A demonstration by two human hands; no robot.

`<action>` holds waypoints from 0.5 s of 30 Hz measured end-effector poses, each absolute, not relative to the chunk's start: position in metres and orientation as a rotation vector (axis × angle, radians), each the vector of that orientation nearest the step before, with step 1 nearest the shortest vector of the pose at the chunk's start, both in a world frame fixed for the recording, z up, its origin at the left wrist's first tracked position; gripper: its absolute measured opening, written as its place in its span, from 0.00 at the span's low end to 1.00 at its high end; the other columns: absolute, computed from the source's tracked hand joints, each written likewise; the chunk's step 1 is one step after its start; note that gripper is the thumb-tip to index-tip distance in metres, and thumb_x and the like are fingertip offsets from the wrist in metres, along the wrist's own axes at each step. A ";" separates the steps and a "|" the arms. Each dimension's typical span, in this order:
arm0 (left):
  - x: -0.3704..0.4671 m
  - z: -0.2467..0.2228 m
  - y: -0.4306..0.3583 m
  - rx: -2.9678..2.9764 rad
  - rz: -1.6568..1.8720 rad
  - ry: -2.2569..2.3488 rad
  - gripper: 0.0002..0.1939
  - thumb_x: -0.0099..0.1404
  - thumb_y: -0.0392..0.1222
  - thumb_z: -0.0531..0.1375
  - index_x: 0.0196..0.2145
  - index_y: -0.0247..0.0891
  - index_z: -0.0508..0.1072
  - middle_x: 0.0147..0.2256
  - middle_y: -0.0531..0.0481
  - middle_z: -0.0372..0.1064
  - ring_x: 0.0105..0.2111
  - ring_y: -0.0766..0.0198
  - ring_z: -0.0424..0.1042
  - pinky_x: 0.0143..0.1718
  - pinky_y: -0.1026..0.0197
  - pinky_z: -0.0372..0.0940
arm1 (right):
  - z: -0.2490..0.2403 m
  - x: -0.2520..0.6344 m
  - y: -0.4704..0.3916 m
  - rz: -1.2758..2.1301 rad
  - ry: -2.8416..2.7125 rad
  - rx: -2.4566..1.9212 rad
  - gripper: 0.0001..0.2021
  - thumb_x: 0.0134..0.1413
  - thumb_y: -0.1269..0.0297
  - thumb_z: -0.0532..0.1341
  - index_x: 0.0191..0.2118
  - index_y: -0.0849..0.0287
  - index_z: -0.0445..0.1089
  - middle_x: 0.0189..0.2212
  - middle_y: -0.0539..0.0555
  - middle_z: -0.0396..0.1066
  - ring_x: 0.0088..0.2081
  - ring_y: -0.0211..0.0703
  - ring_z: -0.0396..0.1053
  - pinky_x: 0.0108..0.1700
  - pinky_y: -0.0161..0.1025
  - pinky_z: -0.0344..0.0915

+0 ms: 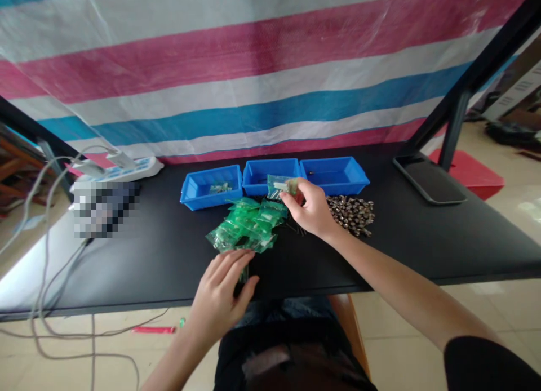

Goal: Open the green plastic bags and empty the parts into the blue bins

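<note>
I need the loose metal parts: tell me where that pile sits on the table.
In the head view the pile of metal parts lies right of centre on the black table, just in front of the rightmost blue bin and beside the right hand.

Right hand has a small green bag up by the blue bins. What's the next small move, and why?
Probably lower the small green bag into the middle blue bin. The right hand holds it pinched just over that bin's near rim, while the left hand rests on the table edge by the pile of green bags, one bag under its fingers.
</note>
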State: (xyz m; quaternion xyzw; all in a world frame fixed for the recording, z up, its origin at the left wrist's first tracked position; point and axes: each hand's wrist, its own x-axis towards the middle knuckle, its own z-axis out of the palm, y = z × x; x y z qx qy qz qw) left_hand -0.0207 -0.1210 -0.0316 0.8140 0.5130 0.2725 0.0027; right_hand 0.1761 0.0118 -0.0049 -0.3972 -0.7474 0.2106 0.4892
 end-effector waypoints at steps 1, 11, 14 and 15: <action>-0.017 -0.035 -0.125 2.567 0.772 1.623 0.23 0.62 0.42 0.54 0.56 0.42 0.61 0.49 0.44 0.67 0.48 0.54 0.66 0.48 0.52 0.63 | -0.006 0.176 0.012 0.477 -1.849 -0.954 0.07 0.53 0.65 0.57 0.26 0.59 0.60 0.21 0.48 0.59 0.24 0.35 0.58 0.28 0.33 0.56; 0.006 -0.033 -0.129 2.544 0.472 1.701 0.25 0.61 0.49 0.55 0.56 0.47 0.63 0.54 0.49 0.63 0.54 0.49 0.60 0.53 0.46 0.57 | -0.007 0.174 0.000 0.477 -1.966 -0.809 0.04 0.56 0.67 0.55 0.34 0.60 0.65 0.26 0.51 0.63 0.27 0.36 0.61 0.32 0.34 0.60; 0.014 -0.030 -0.128 2.517 0.554 1.685 0.21 0.60 0.47 0.56 0.52 0.48 0.67 0.51 0.48 0.66 0.53 0.50 0.61 0.55 0.45 0.55 | -0.009 0.173 -0.002 0.524 -1.986 -0.760 0.05 0.56 0.68 0.55 0.36 0.61 0.66 0.27 0.52 0.64 0.28 0.36 0.62 0.32 0.34 0.61; 0.017 -0.030 -0.128 2.513 0.576 1.669 0.20 0.60 0.46 0.56 0.51 0.48 0.68 0.50 0.48 0.67 0.53 0.51 0.62 0.55 0.44 0.55 | -0.009 0.172 -0.003 0.537 -1.990 -0.748 0.05 0.56 0.68 0.55 0.36 0.61 0.66 0.27 0.52 0.64 0.28 0.36 0.63 0.32 0.34 0.61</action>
